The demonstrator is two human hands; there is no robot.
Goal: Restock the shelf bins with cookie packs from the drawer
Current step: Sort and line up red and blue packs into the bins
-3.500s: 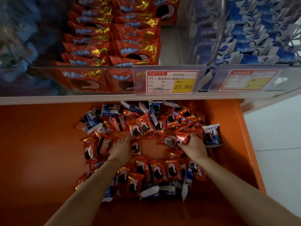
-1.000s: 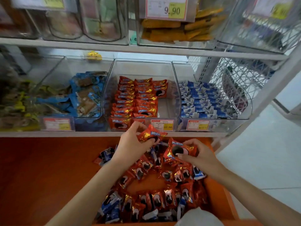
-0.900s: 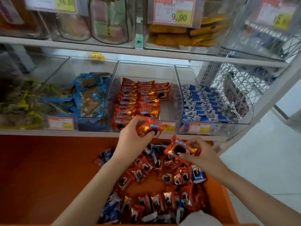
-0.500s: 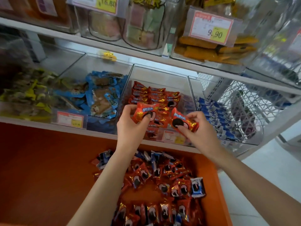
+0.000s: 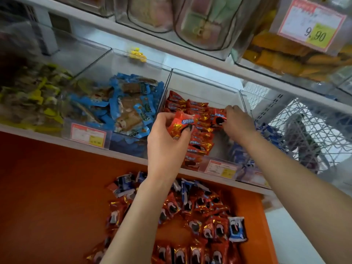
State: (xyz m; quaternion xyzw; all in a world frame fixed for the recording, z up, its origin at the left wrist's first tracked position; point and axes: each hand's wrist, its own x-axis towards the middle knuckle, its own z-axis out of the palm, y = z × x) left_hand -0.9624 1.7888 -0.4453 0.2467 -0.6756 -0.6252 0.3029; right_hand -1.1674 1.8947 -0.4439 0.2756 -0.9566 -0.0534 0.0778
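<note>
My left hand (image 5: pixel 167 138) grips a red cookie pack (image 5: pixel 182 125) over the front left of the clear middle bin (image 5: pixel 205 84), which holds rows of red packs (image 5: pixel 198 134). Further back in the same bin, my right hand (image 5: pixel 238 123) holds another red pack (image 5: pixel 219 118) down among the right row. Below the shelf, the orange drawer (image 5: pixel 47 197) holds a loose pile of red cookie packs (image 5: pixel 200 225) mixed with a few blue ones (image 5: pixel 236 229).
To the left stands a bin of blue snack packs (image 5: pixel 123 105), then one of yellow-green packs (image 5: pixel 30 98). A bin of blue cookie packs (image 5: pixel 266 130) and a wire basket (image 5: pixel 308 130) lie right. Price tags (image 5: pixel 221 167) front the bins. An upper shelf (image 5: pixel 209 60) overhangs.
Both hands lifted red packs out of the drawer and carried them up into the middle bin. My right hand has gone deeper into the bin than half a second ago.
</note>
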